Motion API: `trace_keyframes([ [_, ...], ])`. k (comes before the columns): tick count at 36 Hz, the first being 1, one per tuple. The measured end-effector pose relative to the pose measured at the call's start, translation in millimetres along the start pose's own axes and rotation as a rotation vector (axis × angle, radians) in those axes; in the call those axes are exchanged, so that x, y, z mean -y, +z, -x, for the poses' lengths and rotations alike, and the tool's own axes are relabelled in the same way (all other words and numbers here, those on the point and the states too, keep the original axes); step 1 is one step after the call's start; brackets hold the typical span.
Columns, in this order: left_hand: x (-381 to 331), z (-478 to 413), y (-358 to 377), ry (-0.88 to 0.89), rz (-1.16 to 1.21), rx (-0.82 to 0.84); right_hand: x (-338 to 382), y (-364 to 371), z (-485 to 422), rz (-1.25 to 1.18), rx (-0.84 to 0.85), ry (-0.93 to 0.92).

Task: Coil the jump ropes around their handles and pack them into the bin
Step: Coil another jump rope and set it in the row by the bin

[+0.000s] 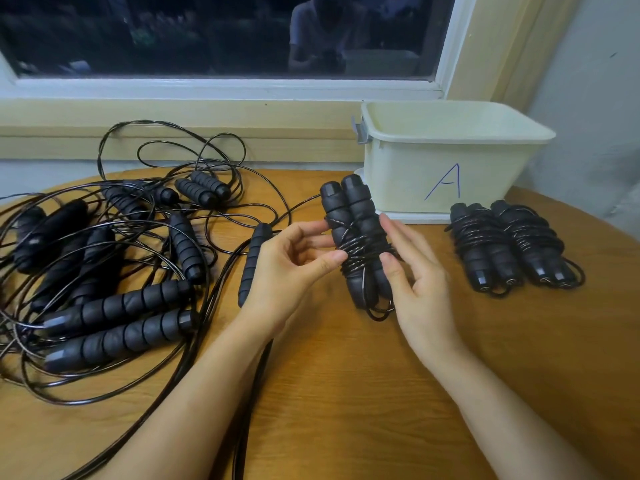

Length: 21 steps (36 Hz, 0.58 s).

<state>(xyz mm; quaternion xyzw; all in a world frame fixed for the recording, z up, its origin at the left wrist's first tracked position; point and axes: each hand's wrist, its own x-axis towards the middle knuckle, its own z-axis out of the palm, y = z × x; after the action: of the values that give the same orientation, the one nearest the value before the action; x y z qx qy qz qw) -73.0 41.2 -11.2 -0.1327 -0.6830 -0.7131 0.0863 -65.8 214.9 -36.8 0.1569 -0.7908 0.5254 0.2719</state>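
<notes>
Soft, even indoor light; faint shadows on the table (346, 375). Dark window (221, 32) mirrors the room. Wide-angle bowing at edges; loose ropes (117, 306) at left slightly blurred.

Both forearms reach forward, left hand (294, 261) pinching the coiled jump rope (360, 216) between thumb and fingers, right hand (420, 275) seemingly touching it with relaxed fingers.
</notes>
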Motion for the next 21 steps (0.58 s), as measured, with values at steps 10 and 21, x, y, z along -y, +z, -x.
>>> trace_keyframes([
  [10,0.7,0.8,2.7,0.088,-0.121,-0.048,5.5,2.7,1.0,-0.045,0.098,0.148],
  [21,-1.5,3.0,3.8,0.121,-0.113,0.029,10.3,3.9,5.2,0.029,0.181,0.271],
])
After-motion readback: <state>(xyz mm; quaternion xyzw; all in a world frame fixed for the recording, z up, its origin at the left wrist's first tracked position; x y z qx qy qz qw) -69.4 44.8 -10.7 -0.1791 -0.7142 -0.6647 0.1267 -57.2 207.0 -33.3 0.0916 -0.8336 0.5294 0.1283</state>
